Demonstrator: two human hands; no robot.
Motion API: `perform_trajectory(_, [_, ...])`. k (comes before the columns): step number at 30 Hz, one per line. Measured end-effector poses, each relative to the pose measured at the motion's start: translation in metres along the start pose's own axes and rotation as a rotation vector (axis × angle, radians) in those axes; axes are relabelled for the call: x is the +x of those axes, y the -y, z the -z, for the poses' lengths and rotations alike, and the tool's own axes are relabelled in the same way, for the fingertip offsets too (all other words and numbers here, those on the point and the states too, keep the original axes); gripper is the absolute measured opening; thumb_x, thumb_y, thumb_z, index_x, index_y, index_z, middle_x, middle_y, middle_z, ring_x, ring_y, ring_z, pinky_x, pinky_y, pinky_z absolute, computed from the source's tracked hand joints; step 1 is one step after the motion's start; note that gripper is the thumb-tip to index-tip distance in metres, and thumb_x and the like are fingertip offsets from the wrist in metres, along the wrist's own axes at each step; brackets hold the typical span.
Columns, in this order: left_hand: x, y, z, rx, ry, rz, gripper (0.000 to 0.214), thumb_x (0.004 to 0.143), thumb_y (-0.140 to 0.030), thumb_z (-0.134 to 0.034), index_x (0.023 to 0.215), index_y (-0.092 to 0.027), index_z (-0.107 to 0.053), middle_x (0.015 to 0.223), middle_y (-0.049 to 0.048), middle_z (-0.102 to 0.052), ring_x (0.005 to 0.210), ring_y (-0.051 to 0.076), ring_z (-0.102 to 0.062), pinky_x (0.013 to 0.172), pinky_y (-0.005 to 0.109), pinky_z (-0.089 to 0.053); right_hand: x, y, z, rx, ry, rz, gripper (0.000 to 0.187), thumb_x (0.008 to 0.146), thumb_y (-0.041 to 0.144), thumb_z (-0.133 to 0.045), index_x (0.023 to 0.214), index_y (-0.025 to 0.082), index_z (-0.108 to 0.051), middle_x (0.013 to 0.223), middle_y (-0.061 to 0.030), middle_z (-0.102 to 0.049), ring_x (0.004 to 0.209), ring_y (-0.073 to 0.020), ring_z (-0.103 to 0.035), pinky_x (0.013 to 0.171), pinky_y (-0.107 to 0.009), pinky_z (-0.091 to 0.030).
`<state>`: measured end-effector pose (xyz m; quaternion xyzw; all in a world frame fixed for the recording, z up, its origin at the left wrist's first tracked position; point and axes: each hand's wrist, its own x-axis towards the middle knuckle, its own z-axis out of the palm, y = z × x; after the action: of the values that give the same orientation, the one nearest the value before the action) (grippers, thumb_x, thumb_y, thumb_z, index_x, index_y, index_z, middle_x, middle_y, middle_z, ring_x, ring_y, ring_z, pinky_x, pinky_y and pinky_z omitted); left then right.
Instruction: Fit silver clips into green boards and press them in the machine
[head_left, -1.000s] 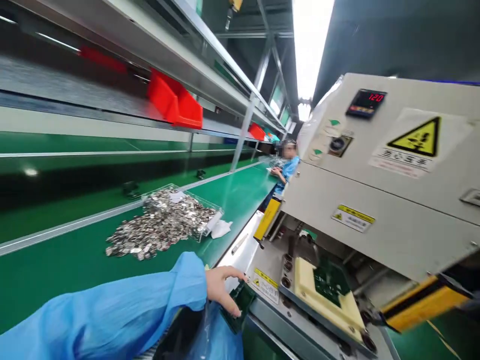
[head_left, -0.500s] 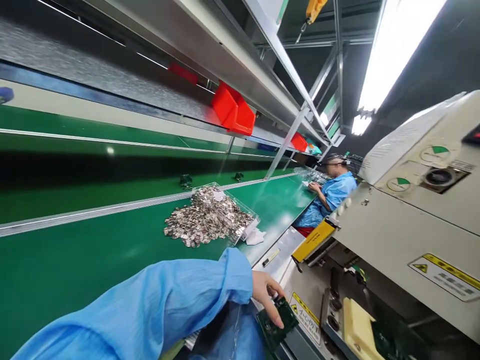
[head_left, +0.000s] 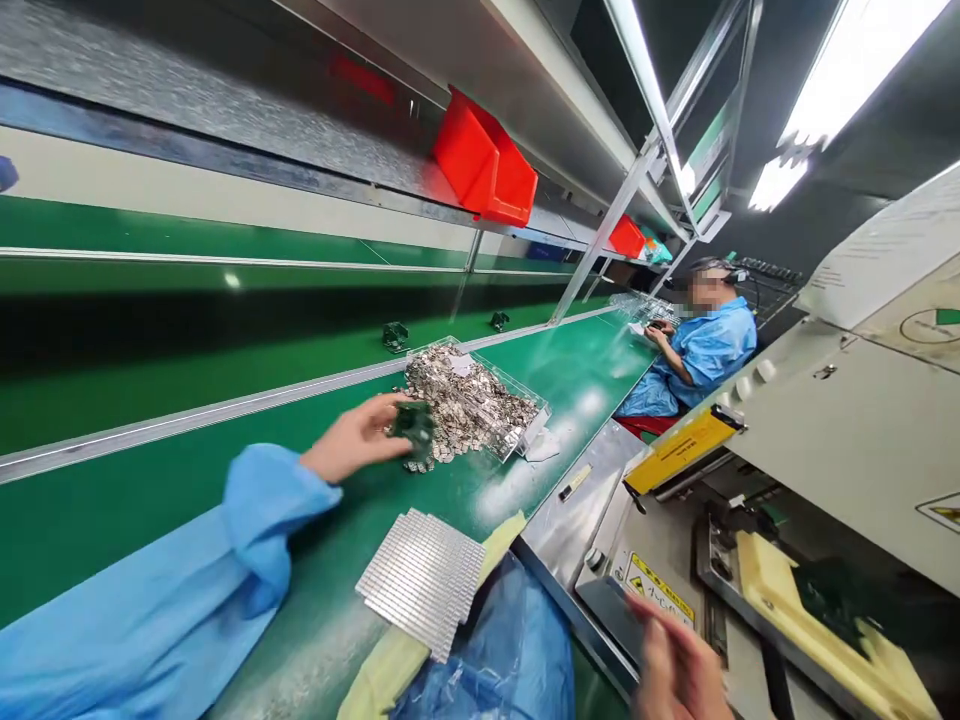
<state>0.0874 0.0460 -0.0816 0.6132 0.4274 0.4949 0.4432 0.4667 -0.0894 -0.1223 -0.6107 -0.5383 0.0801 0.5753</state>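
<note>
My left hand (head_left: 360, 438), in a blue sleeve, is closed around a dark green moulded part (head_left: 414, 428) above the green bench. Right behind it lies a heap of small metal pieces (head_left: 442, 395), spilling from a clear tray (head_left: 536, 425). My right hand (head_left: 679, 660) shows at the lower right, beside the machine's front; its fingers are smeared by motion and whether they hold anything is unclear. Between my hands, at the bench edge, sits a flat block of small silvery pieces in rows (head_left: 424, 580), over a yellow strip (head_left: 386, 665).
A machine (head_left: 885, 420) with a yellow bar (head_left: 682, 450) and a cream fixture (head_left: 780, 590) stands on the right. Two dark green parts, one nearer (head_left: 395, 336), rest behind the heap. A red bin (head_left: 487, 165) is on the shelf. A co-worker (head_left: 705, 345) sits farther along.
My left hand has carried the dark green part from beside the machine leftward over the bench. My right hand has come into view, and the silvery block is now uncovered. The view has shifted.
</note>
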Motion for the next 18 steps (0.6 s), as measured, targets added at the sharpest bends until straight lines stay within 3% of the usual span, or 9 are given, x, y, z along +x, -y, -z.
perform_trajectory(2, [0.000,0.027,0.048,0.125,-0.407,0.086,0.062,0.064,-0.046,-0.075,0.117,-0.019,-0.056,0.112,0.0085,-0.069,0.105,0.023,-0.064,0.096,0.039,-0.049,0.010,0.005,-0.045,0.063,0.219,0.026,0.029,0.085,0.046,-0.060,0.096,0.020,-0.066,0.089,-0.0071,-0.069,0.080,-0.0229,-0.065,0.072,-0.038,-0.055])
perform_trajectory(3, [0.000,0.039,0.069,0.159,-0.520,0.112,0.062,0.065,-0.044,-0.074,0.118,-0.018,-0.055,0.113,0.0085,-0.069,0.106,0.023,-0.064,0.098,0.039,-0.048,0.017,0.009,-0.069,0.111,0.364,0.043,0.028,0.085,0.044,-0.059,0.097,0.020,-0.066,0.086,-0.0067,-0.069,0.076,-0.0226,-0.066,0.069,-0.036,-0.056])
perform_trajectory(5, [0.002,0.060,0.106,0.213,-0.720,0.137,0.063,0.067,-0.038,-0.073,0.122,-0.016,-0.052,0.119,0.0097,-0.066,0.111,0.023,-0.061,0.101,0.039,-0.045,0.035,0.017,-0.118,0.167,0.511,0.068,0.026,0.088,0.040,-0.054,0.098,0.019,-0.065,0.083,-0.0061,-0.070,0.071,-0.0201,-0.066,0.065,-0.033,-0.055])
perform_trajectory(8, [0.009,0.080,0.149,0.344,-0.943,0.182,0.066,0.070,-0.032,-0.071,0.129,-0.017,-0.046,0.127,0.0091,-0.060,0.115,0.022,-0.058,0.102,0.036,-0.044,0.059,0.025,-0.182,0.039,0.551,0.125,0.029,0.089,0.035,-0.047,0.101,0.015,-0.065,0.075,-0.0050,-0.069,0.062,-0.0168,-0.063,0.059,-0.028,-0.052])
perform_trajectory(11, [0.021,0.095,0.181,0.549,-1.040,0.278,0.066,0.070,-0.035,-0.073,0.129,-0.023,-0.046,0.124,0.0038,-0.063,0.108,0.018,-0.063,0.094,0.032,-0.050,0.075,0.021,-0.224,-0.320,0.562,0.199,0.031,0.088,0.029,-0.046,0.108,0.014,-0.065,0.069,-0.0040,-0.068,0.060,-0.0170,-0.062,0.058,-0.026,-0.047])
perform_trajectory(14, [0.036,0.110,0.204,0.633,-1.078,0.315,0.067,0.072,-0.039,-0.071,0.131,-0.025,-0.043,0.124,0.0009,-0.064,0.102,0.015,-0.065,0.089,0.028,-0.052,0.082,0.013,-0.246,-0.490,0.576,0.217,0.029,0.087,0.029,-0.049,0.108,0.017,-0.066,0.069,-0.0050,-0.068,0.064,-0.0205,-0.064,0.059,-0.027,-0.044])
perform_trajectory(18, [0.054,0.123,0.221,0.763,-0.960,0.344,0.070,0.075,-0.042,-0.067,0.135,-0.019,-0.039,0.122,0.0065,-0.064,0.095,0.020,-0.067,0.088,0.034,-0.052,0.085,0.005,-0.257,-0.549,0.572,0.271,0.029,0.090,0.031,-0.045,0.100,0.018,-0.068,0.076,-0.0085,-0.071,0.067,-0.0240,-0.067,0.060,-0.029,-0.043])
